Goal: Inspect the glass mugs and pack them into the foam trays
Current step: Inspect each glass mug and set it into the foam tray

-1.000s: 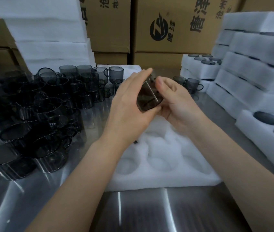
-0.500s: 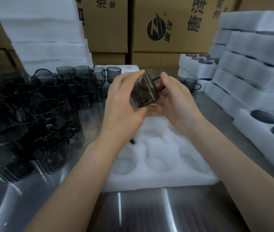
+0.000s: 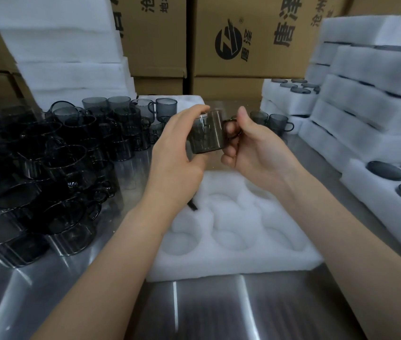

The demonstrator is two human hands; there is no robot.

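Observation:
A smoky grey glass mug (image 3: 208, 133) is held upright in the air above the far end of a white foam tray (image 3: 233, 231). My left hand (image 3: 177, 155) grips the mug's body from the left, thumb under it and fingers over its rim. My right hand (image 3: 256, 148) holds the mug's handle on the right side, fingers curled through it. The tray lies flat on the metal table with several round pockets, all without mugs. A thin dark object (image 3: 191, 206) lies on the tray's left edge, partly hidden by my left wrist.
A dense crowd of grey glass mugs (image 3: 55, 163) covers the table's left half. Two more mugs (image 3: 271, 121) stand behind my right hand. Foam trays holding mugs (image 3: 376, 123) are stacked at the right, blank foam sheets (image 3: 67, 50) at the back left, cardboard boxes (image 3: 251, 40) behind.
Both hands have turned the mug from a tilted, base-toward-me pose to upright, with its handle now pointing right. The hands stayed above the tray's far end.

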